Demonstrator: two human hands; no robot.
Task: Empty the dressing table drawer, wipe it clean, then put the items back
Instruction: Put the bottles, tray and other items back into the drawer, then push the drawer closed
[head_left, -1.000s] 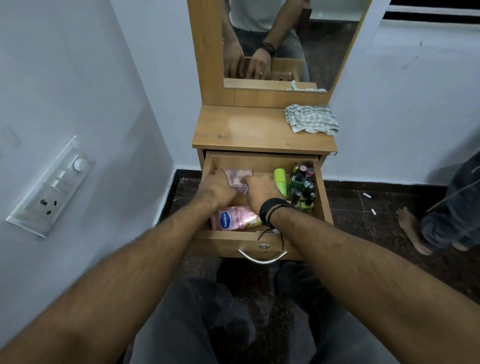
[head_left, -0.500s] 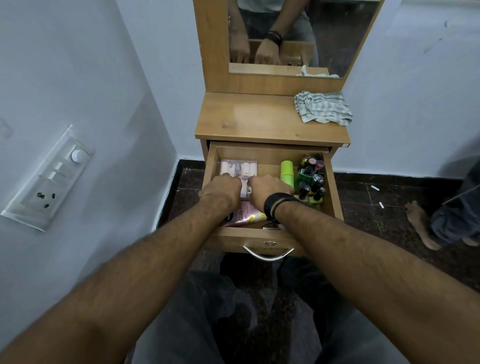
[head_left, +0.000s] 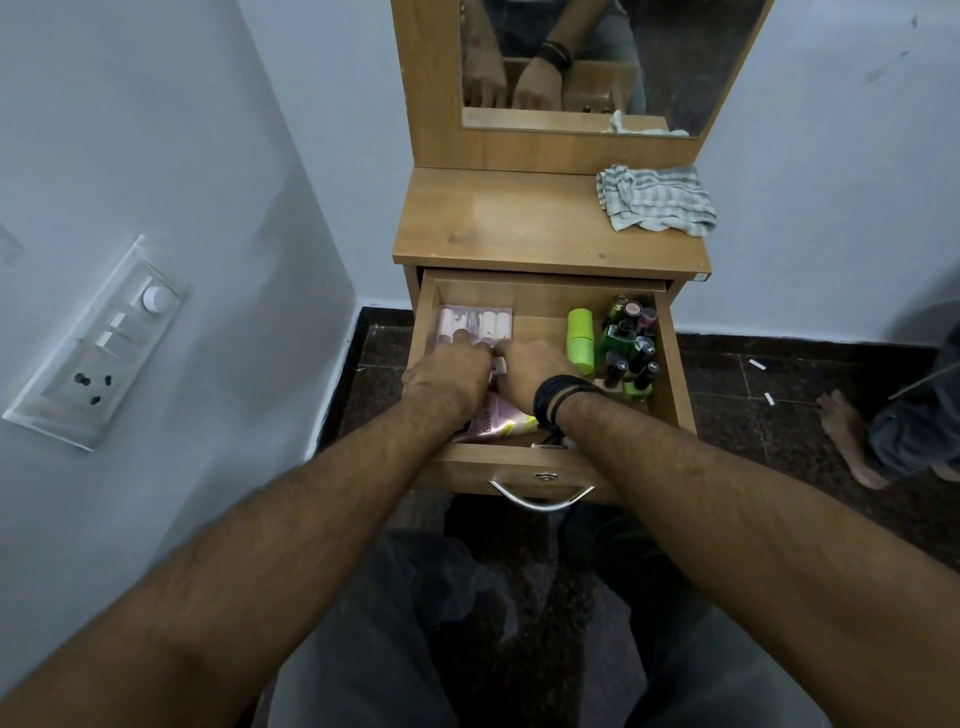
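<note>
The wooden drawer of the dressing table stands pulled out. Both my hands are inside it, side by side. My left hand and my right hand hold the near edge of a clear packet of white tubes, which lies flat in the back left corner. Under my wrists lies a pink lotion pouch, partly hidden. A lime green bottle lies in the middle right. Several small nail polish bottles stand along the right wall. A striped cloth sits crumpled on the table top.
A mirror rises behind the table top and reflects my hands. A wall with a switchboard is close on the left. Another person's bare foot rests on the dark floor at the right. My knees are below the drawer handle.
The clear packet, held raised and tilted between my hands a second ago, now lies flat in the drawer's back left corner. My hands have stayed at its near edge.
</note>
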